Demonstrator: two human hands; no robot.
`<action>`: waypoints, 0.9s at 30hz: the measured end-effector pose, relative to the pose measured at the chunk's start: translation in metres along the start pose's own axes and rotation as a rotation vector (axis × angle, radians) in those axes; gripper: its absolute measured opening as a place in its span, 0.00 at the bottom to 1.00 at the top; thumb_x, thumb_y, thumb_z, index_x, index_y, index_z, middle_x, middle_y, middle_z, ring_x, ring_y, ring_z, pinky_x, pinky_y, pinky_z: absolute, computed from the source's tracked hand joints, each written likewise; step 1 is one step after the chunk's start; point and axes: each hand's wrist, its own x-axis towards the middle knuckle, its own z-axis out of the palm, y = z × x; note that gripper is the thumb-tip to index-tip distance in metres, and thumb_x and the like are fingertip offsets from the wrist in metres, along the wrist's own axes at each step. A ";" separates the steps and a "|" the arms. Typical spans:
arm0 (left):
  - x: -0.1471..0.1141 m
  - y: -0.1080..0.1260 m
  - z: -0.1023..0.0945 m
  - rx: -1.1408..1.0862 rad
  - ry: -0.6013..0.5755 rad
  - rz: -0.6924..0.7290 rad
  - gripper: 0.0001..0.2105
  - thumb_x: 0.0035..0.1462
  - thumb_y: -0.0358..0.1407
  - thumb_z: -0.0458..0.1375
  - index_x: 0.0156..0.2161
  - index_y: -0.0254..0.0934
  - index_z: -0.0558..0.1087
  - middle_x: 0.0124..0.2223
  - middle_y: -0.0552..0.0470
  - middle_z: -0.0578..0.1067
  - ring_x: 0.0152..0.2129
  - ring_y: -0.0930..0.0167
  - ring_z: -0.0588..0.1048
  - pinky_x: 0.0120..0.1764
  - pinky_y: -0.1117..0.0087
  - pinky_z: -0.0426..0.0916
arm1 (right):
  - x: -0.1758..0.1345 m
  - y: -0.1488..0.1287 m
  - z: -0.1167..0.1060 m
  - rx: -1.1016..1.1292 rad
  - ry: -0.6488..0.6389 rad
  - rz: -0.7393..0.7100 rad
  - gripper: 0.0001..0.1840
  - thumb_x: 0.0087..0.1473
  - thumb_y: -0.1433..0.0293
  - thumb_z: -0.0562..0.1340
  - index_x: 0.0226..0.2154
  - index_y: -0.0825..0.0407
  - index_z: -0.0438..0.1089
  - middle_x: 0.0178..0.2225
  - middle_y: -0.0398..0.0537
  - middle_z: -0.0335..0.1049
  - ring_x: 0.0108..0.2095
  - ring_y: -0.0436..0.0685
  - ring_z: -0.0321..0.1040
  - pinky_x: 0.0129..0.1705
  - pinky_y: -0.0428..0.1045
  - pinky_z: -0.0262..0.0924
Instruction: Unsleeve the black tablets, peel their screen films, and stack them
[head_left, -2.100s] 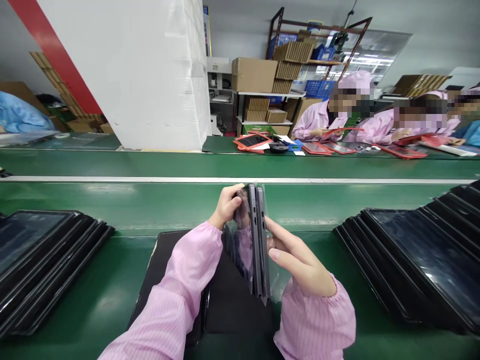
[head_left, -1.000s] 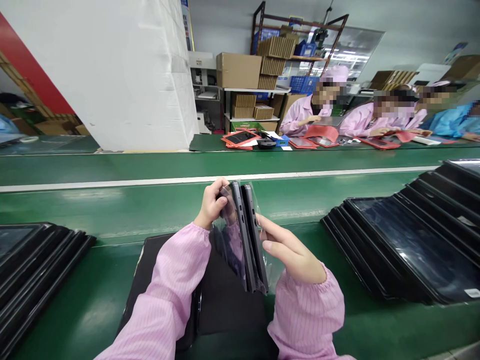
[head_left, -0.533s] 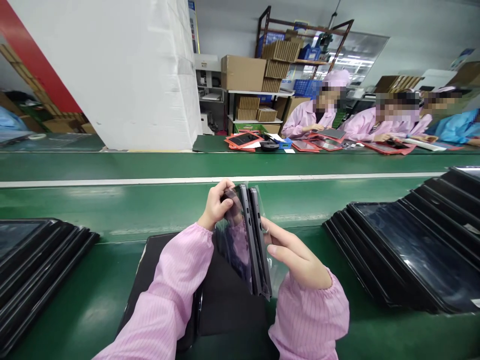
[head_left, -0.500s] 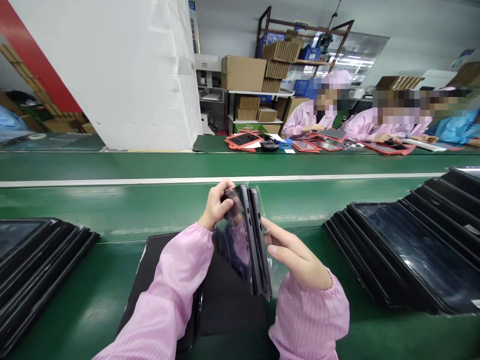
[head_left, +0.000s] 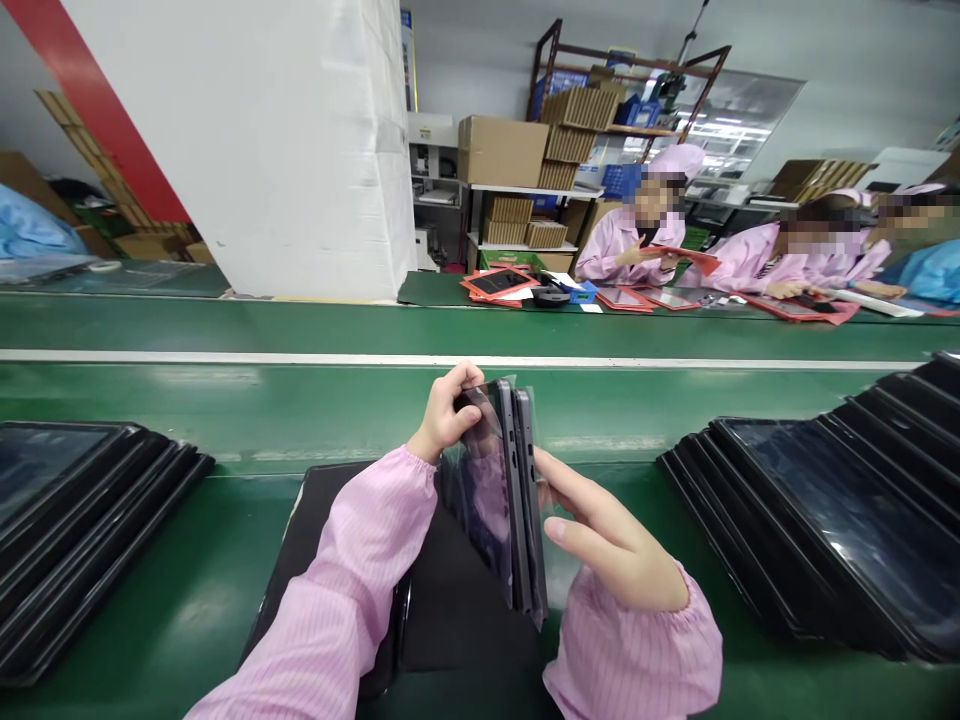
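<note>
My left hand point(head_left: 448, 414) is closed on the upper left edge of a tablet point(head_left: 480, 500), thumb on its glossy screen. Close against it on the right stands a second tablet point(head_left: 534, 560). Both are on edge, tilted, with their port sides facing me and clear film sticking out around them. From the right, my right hand point(head_left: 611, 525) holds the second tablet; its forefinger presses the outer face and the thumb lies by the loose film. Some of its fingers are hidden. Below them, a black folder-like cover point(head_left: 465, 625) lies on the green surface, partly behind my left sleeve.
Overlapping black-cased tablets point(head_left: 90, 500) lie at left, and a larger fanned row point(head_left: 817, 510) at right. A white strip point(head_left: 300, 358) crosses the green surface point(head_left: 247, 570). Beyond it, people in pink work with red-wrapped tablets point(head_left: 499, 284). A white pillar point(head_left: 315, 150) stands at back left.
My view has turned slightly left, so everything sits further right. Both hands keep the same hold on the tablets. Across the line, a person in pink has raised a red sheet-like item.
</note>
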 end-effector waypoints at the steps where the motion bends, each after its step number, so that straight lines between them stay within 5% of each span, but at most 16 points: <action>1: -0.001 0.000 0.000 -0.005 -0.005 -0.001 0.31 0.49 0.69 0.51 0.30 0.39 0.60 0.23 0.59 0.58 0.18 0.75 0.56 0.24 0.70 0.51 | 0.000 -0.001 0.000 -0.014 -0.010 -0.010 0.30 0.66 0.65 0.55 0.68 0.42 0.51 0.66 0.50 0.55 0.49 0.58 0.69 0.51 0.53 0.67; 9: -0.004 0.007 -0.001 -0.062 -0.111 0.007 0.31 0.49 0.69 0.50 0.34 0.39 0.64 0.21 0.60 0.62 0.15 0.75 0.58 0.21 0.71 0.52 | -0.006 -0.009 0.002 -0.127 -0.052 -0.085 0.37 0.62 0.73 0.58 0.67 0.34 0.48 0.67 0.44 0.53 0.44 0.54 0.70 0.52 0.51 0.65; 16: -0.001 0.028 -0.002 -0.047 -0.205 0.039 0.33 0.51 0.69 0.48 0.26 0.36 0.69 0.21 0.53 0.68 0.16 0.73 0.64 0.22 0.70 0.58 | -0.016 -0.010 0.003 -0.266 -0.070 -0.124 0.41 0.59 0.74 0.60 0.69 0.38 0.45 0.65 0.48 0.56 0.47 0.56 0.70 0.55 0.53 0.63; 27: -0.003 0.019 -0.003 -0.037 -0.145 0.029 0.33 0.52 0.68 0.47 0.23 0.37 0.65 0.19 0.55 0.64 0.15 0.74 0.60 0.21 0.69 0.53 | -0.010 -0.011 0.007 -0.231 -0.040 -0.105 0.37 0.60 0.74 0.58 0.68 0.39 0.48 0.63 0.48 0.59 0.44 0.55 0.70 0.52 0.53 0.65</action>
